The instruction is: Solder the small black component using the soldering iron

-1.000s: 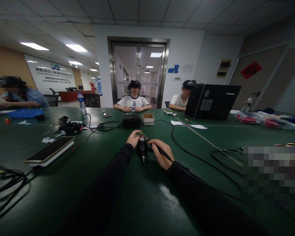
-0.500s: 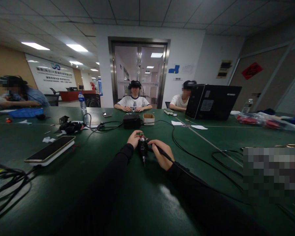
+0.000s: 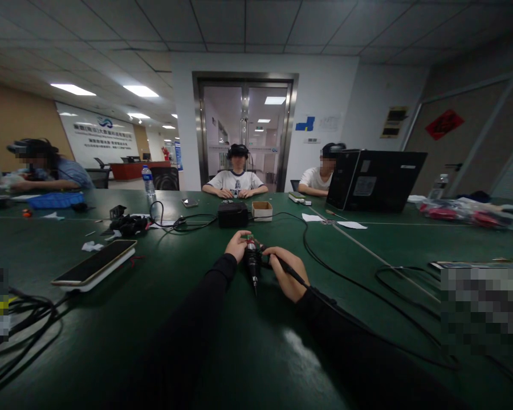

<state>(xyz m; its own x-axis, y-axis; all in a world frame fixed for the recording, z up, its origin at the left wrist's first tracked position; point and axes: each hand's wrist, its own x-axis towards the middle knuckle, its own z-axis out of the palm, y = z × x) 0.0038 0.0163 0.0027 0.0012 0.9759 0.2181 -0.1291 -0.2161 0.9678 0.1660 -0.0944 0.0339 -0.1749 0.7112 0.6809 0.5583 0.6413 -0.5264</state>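
In the middle of the table lies a black tapered tool, its pointed metal tip towards me. At its far end shows a small green and red part. My left hand is closed at that end, thumb and fingers pinching the small part. With a pen grip, my right hand holds a slim black corded handle that looks like a soldering iron. Its front end reaches the black tool near the small part, and the working tip cannot be made out. The cord trails back along my right forearm.
Beyond my hands stand a black box with cables and an open cardboard box. A phone on a white block lies left, near coiled cables. A black computer case stands back right. Several people sit around the table.
The whole view has shifted slightly down and to the right. Both hands keep the same grip and nearly the same place around the black tool.
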